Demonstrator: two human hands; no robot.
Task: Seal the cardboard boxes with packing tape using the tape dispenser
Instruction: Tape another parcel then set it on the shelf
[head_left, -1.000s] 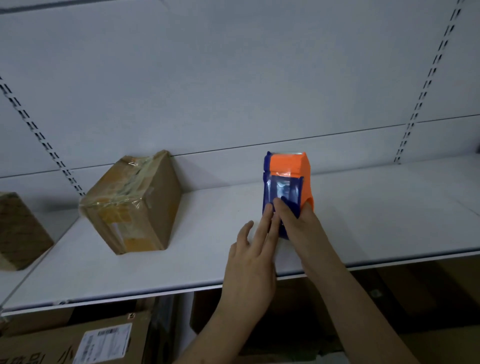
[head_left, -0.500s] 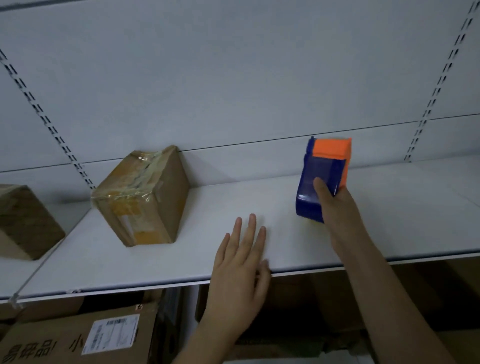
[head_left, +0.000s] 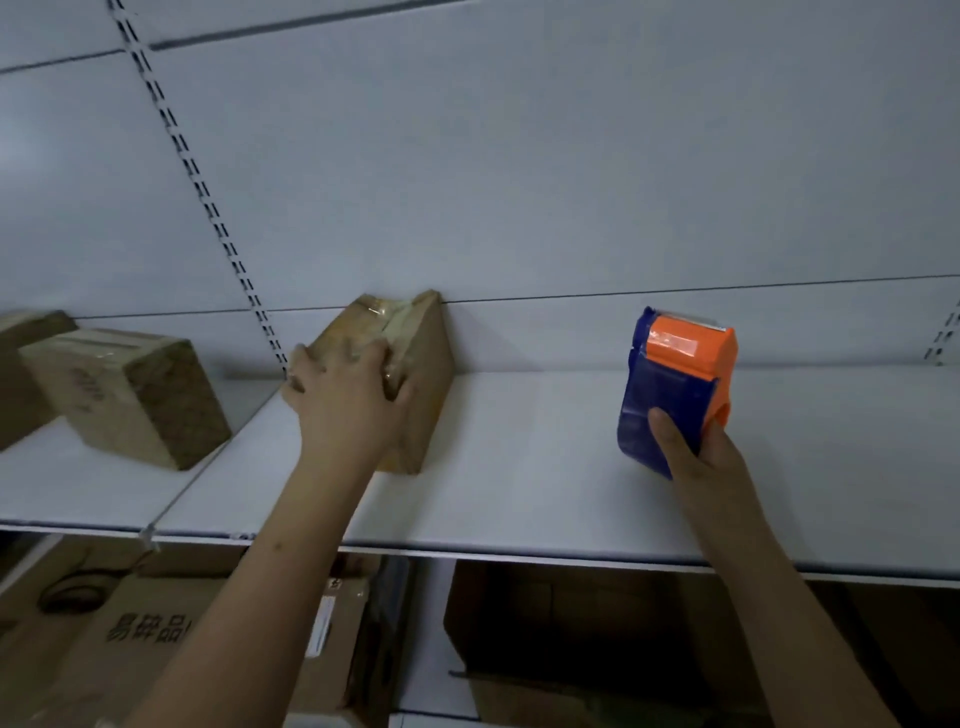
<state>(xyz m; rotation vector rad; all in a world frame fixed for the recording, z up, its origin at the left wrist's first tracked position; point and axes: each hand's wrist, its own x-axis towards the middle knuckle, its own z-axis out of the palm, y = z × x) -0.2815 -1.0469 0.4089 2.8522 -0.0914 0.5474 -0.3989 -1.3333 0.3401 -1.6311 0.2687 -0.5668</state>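
We grip the taped cardboard box under our left hand fingers to steady it, while our right hand fingers clasp the tape dispenser, held ready well right of it above the shelf.

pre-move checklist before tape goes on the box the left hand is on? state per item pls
1. Left hand on the cardboard box: ok, fingers are curled over its near upper edge.
2. Right hand holding the tape dispenser: ok, thumb lies across the blue body, orange head points up.
3. Dispenser at the box: not ok, it is well to the right with bare shelf between them.
4. Box sitting flat: not ok, it is tilted with one edge raised toward the back wall.
5. Seam needs tape: cannot tell, clear tape already shows on the top face.
6. Free tape end ready at the dispenser head: cannot tell.
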